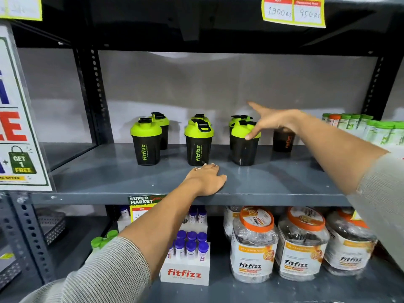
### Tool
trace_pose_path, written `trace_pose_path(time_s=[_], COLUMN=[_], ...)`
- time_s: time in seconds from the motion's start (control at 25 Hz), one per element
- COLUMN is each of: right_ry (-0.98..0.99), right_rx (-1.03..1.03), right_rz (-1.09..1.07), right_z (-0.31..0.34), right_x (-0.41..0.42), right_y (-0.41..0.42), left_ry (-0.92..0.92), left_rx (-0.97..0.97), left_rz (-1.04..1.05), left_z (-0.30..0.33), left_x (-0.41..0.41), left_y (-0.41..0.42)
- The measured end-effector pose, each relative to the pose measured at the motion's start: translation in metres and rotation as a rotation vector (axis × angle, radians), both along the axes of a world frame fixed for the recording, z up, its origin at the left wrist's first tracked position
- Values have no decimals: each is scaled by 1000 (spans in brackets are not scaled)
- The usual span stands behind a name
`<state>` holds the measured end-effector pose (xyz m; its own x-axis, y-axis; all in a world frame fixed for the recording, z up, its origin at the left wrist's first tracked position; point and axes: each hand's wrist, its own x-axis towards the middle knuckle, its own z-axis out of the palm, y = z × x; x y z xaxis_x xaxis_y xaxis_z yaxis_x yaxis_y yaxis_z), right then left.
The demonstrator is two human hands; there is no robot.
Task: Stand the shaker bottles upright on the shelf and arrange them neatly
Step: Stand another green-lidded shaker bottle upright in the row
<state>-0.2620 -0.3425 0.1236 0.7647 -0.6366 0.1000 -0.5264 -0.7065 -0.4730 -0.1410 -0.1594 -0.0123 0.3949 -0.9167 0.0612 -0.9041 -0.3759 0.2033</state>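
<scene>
Several black shaker bottles with lime-green lids stand upright on the grey shelf [109, 178] in three front-to-back pairs: a left pair [146, 142], a middle pair [198, 142] and a right pair [244, 143]. One more black shaker [283, 139] with orange lettering stands further right; my right hand covers its top. My right hand [271, 121] hovers over it with fingers spread, index finger pointing to the back wall, thumb touching the right front bottle's lid. My left hand [207, 179] rests flat on the shelf just in front of the middle pair, holding nothing.
Green-capped and orange-capped tubes [371, 127] crowd the shelf's right end. Below stand clear jars with orange lids [253, 243] and a white box of purple-capped tubes [188, 254]. A poster [17, 127] hangs at the left, by the black upright [91, 95]. Price tags [293, 12] hang above.
</scene>
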Motion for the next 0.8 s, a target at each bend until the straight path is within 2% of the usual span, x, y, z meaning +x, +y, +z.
trace_pose_path(time_s=[0.16,0.36,0.6,0.8], right_ry=[324,503,462,342], right_rx=[-88,-210,-286,-518], right_rz=[129,80,17,-33], right_z=[6,7,12,27], right_x=[27,38,30,25], right_y=[4,-7,-7,0], left_ry=[2,-1,3,-7], left_rx=[-1,2,13,8], left_rz=[8,7,13,10], left_z=[1,3,2,3], left_x=[-2,-3,-3,-2], left_y=[2,4,3,2])
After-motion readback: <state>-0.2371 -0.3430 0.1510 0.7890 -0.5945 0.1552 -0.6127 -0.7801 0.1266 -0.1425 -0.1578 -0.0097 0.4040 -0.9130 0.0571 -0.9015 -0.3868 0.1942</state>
